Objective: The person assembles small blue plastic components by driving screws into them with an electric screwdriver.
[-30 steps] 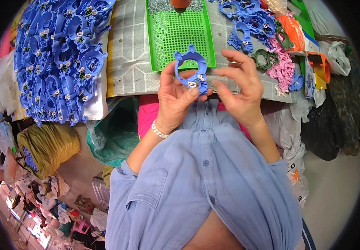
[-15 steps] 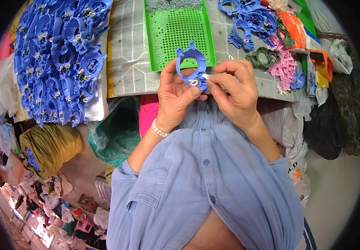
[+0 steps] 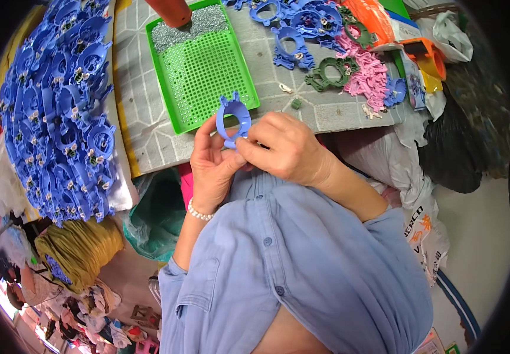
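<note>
In my left hand (image 3: pixel 215 162) is a blue plastic ring-shaped part (image 3: pixel 224 119) with small knobs on top, held upright by its lower end between thumb and fingers. My right hand (image 3: pixel 287 144) is closed against the lower right of the same part, thumb and fingertips pressed on its base. Those fingertips hide whatever small piece may be between them. Just beyond the part lies a green perforated tray (image 3: pixel 179 123) with small silvery screws (image 3: pixel 205 26) at its far end. The tip of an orange-red tool (image 3: pixel 171 10) hangs over the screws.
Many blue ring parts (image 3: pixel 69 100) cover the table's left side. At the right are more blue parts (image 3: pixel 290 44), a dark green ring part (image 3: pixel 330 74), pink pieces (image 3: pixel 366 76) and an orange tape dispenser (image 3: pixel 423 56). A lined green bag (image 3: pixel 151 224) hangs below the near edge.
The view has shifted, so the table appears lower left and the orange-red tool shows. My right hand has closed in over the part's base; the small white piece in its fingers is now hidden.
</note>
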